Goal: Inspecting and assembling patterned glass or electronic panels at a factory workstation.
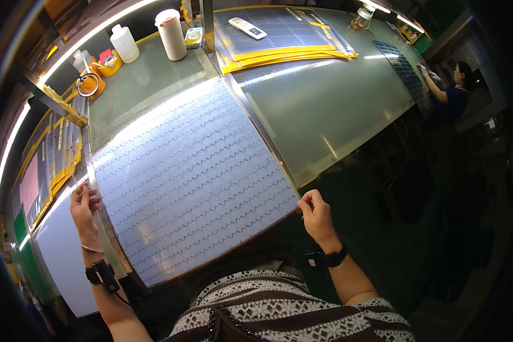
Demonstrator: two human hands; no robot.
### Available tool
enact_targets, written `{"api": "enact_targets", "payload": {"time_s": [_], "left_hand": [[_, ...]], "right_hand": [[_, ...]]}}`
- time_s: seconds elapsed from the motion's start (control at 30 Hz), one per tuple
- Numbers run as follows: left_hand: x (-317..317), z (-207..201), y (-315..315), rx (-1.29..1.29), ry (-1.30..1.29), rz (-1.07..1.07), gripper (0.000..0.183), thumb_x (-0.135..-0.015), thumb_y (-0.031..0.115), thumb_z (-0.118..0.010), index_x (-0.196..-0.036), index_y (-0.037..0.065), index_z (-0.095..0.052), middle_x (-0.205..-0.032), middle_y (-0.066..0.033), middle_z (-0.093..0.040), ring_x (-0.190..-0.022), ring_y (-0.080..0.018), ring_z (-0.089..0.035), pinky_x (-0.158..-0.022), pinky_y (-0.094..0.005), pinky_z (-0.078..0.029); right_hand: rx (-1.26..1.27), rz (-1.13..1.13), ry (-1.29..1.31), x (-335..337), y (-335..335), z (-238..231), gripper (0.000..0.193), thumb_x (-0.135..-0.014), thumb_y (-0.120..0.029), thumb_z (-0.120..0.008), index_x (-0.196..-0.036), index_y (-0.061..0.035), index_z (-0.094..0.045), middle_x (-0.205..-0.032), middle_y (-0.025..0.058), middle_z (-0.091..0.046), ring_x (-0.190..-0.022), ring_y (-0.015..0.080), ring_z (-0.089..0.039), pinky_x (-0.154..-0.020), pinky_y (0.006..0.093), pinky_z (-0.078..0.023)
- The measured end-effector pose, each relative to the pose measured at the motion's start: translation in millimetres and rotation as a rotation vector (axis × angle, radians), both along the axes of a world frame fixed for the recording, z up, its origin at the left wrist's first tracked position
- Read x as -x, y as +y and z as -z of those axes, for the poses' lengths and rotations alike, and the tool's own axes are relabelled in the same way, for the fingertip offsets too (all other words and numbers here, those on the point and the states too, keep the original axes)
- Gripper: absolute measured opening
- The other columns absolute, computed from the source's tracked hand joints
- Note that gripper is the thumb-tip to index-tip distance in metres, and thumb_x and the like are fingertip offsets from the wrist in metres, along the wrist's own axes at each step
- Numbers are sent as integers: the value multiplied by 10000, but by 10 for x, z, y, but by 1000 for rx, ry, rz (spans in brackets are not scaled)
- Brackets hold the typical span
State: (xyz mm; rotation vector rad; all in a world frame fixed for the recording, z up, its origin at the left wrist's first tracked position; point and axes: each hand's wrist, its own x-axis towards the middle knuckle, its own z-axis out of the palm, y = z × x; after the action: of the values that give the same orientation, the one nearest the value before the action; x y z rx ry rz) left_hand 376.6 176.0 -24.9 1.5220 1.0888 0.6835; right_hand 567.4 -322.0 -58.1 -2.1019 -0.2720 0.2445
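Observation:
A large pale sheet (194, 176) with rows of small dark marks lies over a brightly lit work surface in front of me. My right hand (316, 214) is closed in a pinch at the sheet's near right corner. Beside the sheet's left edge, my left hand (85, 206) is raised with loosely bent fingers apart. Nothing shows in that hand, and whether a fingertip touches the edge is hard to see. Both wrists wear dark straps.
At the back left stand a white bottle (124, 44), a pale tumbler (171, 35) and orange tape rolls (90, 84). A white remote (247, 28) rests on yellow-edged panels (285, 54). A metal post (207, 25) rises behind the sheet. Another person (455, 94) works at the far right.

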Motion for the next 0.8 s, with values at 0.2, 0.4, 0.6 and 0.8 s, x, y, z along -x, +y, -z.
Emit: {"api": "enact_targets", "payload": {"time_s": [0.2, 0.4, 0.6, 0.8], "left_hand": [[21, 43, -15, -16, -36, 2, 187, -913, 230, -522, -1035, 111, -600, -770, 5, -616, -594, -73, -576, -515, -167, -400], [-20, 64, -78, -15, -30, -10, 185, -911, 229, -525, -1028, 109, -603, -771, 4, -619, -594, -74, -578, -517, -166, -404], [-36, 56, -16, 40, -56, 47, 219, -900, 267, -536, -1056, 119, -576, -827, -14, -615, -645, -103, -591, -550, -191, -418], [-181, 12, 244, 205, 108, 148, 324, -869, 338, -549, -1038, 64, -515, -868, -89, -599, -695, -150, -589, -607, -269, -466]], "right_hand": [[-26, -6, -115, 50, -30, 66, 113, -812, -24, -583, -843, -8, -476, -668, 105, -549, -565, 206, -556, -537, 300, -446], [-80, 10, -54, 48, -62, 73, 115, -810, -18, -591, -850, -10, -484, -662, 92, -545, -554, 182, -553, -523, 287, -446], [-27, -2, -136, -5, -32, 95, 101, -811, -5, -576, -852, -12, -483, -682, 112, -533, -581, 217, -546, -553, 300, -444], [-22, -13, -245, 34, -4, 259, 91, -820, -10, -532, -904, -4, -497, -744, 114, -521, -652, 202, -515, -632, 301, -448]]}}
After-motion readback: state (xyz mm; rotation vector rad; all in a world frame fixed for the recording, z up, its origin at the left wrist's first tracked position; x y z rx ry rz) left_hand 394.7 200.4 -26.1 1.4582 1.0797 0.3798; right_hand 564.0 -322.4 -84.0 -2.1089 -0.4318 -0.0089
